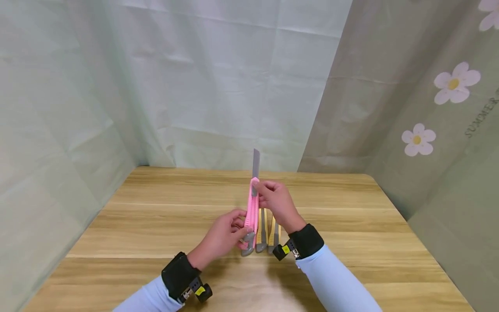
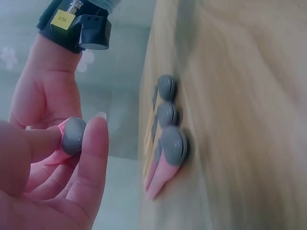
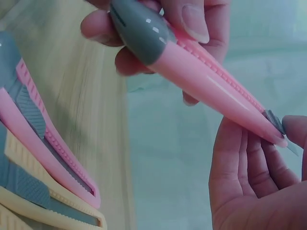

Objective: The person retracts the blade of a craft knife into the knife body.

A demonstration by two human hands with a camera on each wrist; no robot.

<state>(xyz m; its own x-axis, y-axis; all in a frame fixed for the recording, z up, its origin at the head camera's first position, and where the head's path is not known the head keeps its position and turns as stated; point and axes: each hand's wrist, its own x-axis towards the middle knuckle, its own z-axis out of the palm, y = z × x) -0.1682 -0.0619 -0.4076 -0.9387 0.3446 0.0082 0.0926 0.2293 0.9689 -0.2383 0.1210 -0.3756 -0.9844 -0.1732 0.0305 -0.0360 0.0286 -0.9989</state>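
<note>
A pink utility knife (image 1: pixel 251 210) with a grey end and its blade (image 1: pixel 255 162) slid far out is held up over the table, blade pointing away. My left hand (image 1: pixel 224 232) grips it near the grey butt, thumb and fingers around it. Close to the blade end, my right hand (image 1: pixel 277 203) pinches the body, with the thumb at the grey slider (image 3: pixel 274 120). Below, a second pink utility knife (image 2: pixel 168 167) lies on the table, mostly hidden behind the held one in the head view. Two yellow utility knives (image 1: pixel 262 232) lie beside it.
The wooden table (image 1: pixel 156 234) reaches back to a pale hanging cloth (image 1: pixel 218 86). On the right, a cloth printed with flowers (image 1: pixel 417 139) hangs along the side. Both wrists wear black bands (image 1: pixel 306 240) with small cameras.
</note>
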